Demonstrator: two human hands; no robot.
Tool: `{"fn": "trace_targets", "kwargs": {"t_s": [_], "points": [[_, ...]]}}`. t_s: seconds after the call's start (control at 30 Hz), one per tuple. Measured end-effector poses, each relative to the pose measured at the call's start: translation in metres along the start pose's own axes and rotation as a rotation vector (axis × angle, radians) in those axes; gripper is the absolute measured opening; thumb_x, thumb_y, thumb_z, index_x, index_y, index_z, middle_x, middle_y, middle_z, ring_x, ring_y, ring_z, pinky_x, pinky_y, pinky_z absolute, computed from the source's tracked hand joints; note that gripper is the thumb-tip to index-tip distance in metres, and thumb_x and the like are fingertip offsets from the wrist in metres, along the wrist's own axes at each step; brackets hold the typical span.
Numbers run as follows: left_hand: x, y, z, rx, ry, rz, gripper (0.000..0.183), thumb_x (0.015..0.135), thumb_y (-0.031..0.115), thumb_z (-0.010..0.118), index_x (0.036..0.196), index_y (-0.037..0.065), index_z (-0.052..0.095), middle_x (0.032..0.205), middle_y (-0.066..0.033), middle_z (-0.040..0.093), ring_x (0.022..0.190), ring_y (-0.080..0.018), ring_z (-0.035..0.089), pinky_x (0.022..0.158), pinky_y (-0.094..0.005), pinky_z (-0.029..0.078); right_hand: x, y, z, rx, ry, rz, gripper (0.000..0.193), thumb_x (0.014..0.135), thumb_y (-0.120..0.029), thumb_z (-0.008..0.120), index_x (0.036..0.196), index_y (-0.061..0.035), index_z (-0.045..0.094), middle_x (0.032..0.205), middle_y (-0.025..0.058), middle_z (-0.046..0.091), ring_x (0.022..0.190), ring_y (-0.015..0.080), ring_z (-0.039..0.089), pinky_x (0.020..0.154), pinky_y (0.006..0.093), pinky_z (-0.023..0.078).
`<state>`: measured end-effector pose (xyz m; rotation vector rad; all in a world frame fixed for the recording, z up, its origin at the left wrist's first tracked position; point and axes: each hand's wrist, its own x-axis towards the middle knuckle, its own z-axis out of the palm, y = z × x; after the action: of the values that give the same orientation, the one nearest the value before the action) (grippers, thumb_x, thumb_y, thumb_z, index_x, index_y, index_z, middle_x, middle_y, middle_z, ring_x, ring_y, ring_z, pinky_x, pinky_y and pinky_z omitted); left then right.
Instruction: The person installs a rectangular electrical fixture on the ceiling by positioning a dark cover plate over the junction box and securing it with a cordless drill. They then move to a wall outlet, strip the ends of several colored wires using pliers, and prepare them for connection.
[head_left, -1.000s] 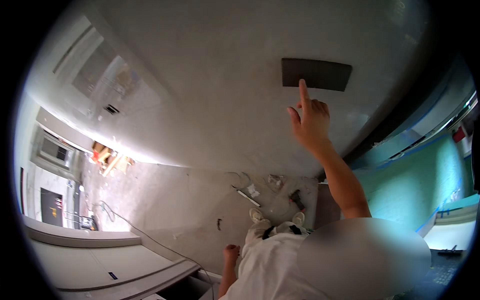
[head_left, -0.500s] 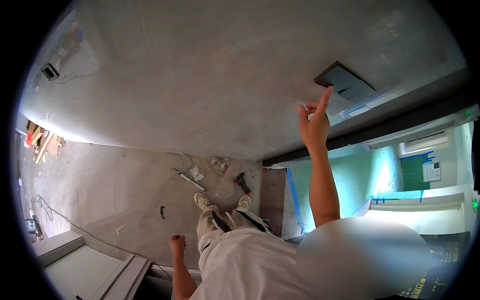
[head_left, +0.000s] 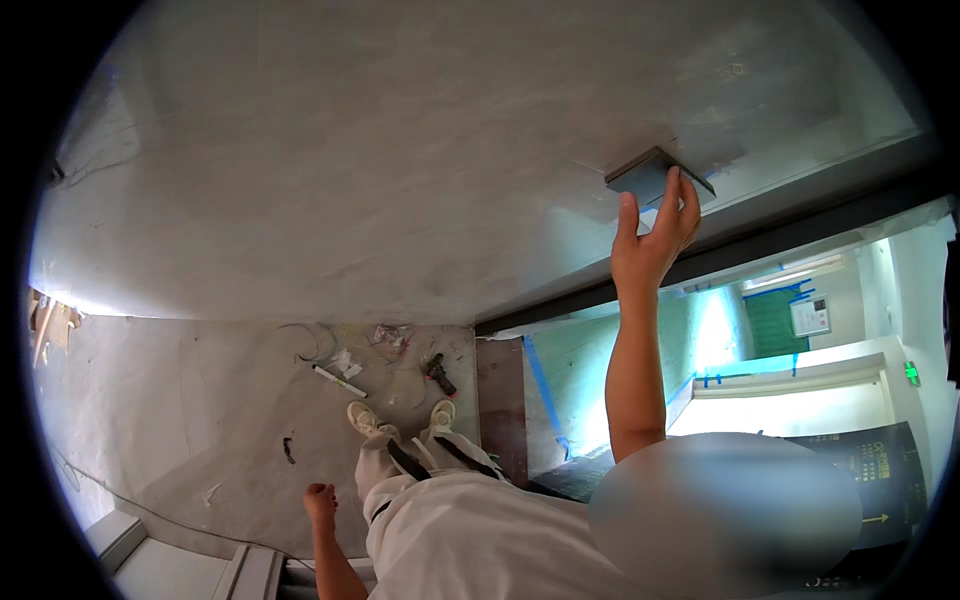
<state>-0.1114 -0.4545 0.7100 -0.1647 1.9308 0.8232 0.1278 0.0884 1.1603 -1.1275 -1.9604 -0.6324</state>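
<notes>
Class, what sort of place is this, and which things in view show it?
Probably a building interior being renovated or fitted out: what looks like a drill lies on the bare floor near white scraps, and blue tape edges a green floor covering.

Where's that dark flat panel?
The dark panel is at the upper right of the head view, on the grey wall, right by the person's raised right hand.

Grey floor, scuffed. Pale shoes on it; clock centred there. Dark drill-like tool at 1 o'clock. White stick at 10, crumpled white scraps just beyond. Small black piece between 8 and 9; thin cable at 8.
</notes>
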Motion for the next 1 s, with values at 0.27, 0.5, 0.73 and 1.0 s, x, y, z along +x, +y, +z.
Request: {"fn": "trace_targets", "kwargs": {"t_s": [0.27,0.5,0.73,1.0], "points": [[0.012,0.01,0.005,0.011,-0.008,0.028,0.012,0.087,0.011,0.068,0.087,-0.001,0.066,0.066,-0.0071,0.062,0.051,-0.0165,0.057,0.046,-0.0323,0.046,-0.042,-0.002,0.016,0.246,-0.041,-0.052,0.051,0.096,-0.022,0.066,0.141,-0.0016,0.053,0.144,0.0162,0.045,0.129,0.0325,0.045,0.109,0.0436,0.036],[0.018,0.024,0.0,0.014,-0.005,0.035,0.011,0.088,0.009,0.067,0.089,-0.002,0.065,0.065,-0.0068,0.061,0.05,-0.0162,0.057,0.045,-0.0323,0.045,-0.034,0.003,0.024,0.336,0.064,-0.034,0.059,0.095,-0.025,0.068,0.146,-0.0018,0.049,0.141,0.0173,0.047,0.122,0.0324,0.05,0.102,0.0472,0.038],[0.026,0.022,0.009,0.034,-0.005,0.07,0.012,0.088,0.01,0.068,0.092,-0.001,0.064,0.066,-0.0073,0.061,0.05,-0.0171,0.057,0.043,-0.0324,0.046,-0.019,0.004,0.007,0.209,0.011,0.005,0.068,0.095,-0.028,0.069,0.151,-0.0026,0.041,0.142,0.0181,0.041,0.129,0.0338,0.042,0.106,0.0461,0.037],[-0.01,0.03,0.046,-0.002,0.049,0.045,0.013,0.086,0.01,0.068,0.09,-0.001,0.063,0.065,-0.0086,0.062,0.048,-0.0184,0.059,0.041,-0.0323,0.045,-0.051,0.053,0.028,0.453,0.14,0.048,0.062,0.093,-0.014,0.066,0.146,0.0056,0.04,0.143,0.0235,0.044,0.131,0.0375,0.043,0.109,0.0467,0.037]]}}
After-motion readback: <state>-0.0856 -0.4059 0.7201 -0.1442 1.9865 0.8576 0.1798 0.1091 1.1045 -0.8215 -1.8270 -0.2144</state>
